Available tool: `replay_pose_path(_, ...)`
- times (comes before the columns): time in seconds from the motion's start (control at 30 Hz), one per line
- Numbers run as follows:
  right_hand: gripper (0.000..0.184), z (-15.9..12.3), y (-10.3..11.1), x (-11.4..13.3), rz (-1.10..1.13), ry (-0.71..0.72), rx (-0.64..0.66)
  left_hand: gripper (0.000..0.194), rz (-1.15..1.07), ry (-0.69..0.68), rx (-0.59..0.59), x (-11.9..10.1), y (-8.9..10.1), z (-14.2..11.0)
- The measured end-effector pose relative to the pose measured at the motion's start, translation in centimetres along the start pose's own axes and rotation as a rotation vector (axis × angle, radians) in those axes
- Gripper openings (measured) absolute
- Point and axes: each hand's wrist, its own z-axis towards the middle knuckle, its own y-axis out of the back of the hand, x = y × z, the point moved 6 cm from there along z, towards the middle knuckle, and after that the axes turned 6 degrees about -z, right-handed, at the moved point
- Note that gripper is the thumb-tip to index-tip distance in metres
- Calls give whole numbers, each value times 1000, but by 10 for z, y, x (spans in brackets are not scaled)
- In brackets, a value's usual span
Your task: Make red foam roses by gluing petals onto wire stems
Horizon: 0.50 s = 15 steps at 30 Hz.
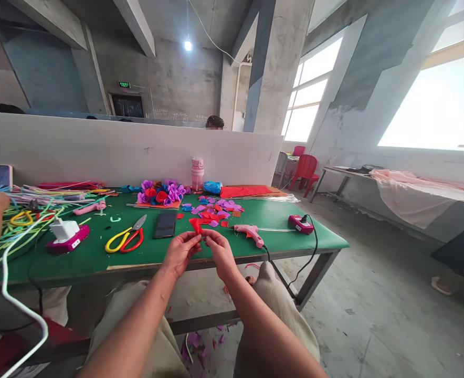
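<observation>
Honestly looks partway: some flowers [161, 193] seem done left of centre, loose petals [215, 209] remain mid-frame, left hand [180, 254] and right hand [220, 252] fingers pinching a red petal [196, 225].

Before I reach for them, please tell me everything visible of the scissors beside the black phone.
The scissors have one yellow and one red handle loop, plastic-looking, and grey, metal-looking blades that appear nearly closed. They lie flat on the green tabletop, left of the phone and apart from it, tips pointing away and rightward. Nothing else appears to touch them.
</observation>
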Motion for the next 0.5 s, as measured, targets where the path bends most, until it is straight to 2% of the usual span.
replay_pose_path(0.23, 24, -2, 2, 3, -133, 95, -28, 27, -2, 5, -1, -1, 0, 0)
replay_pose_path(0.5, 33, -10, -4, 18, -444, 370, -48, 31, -26, -38, -30, -1, 3, 3)
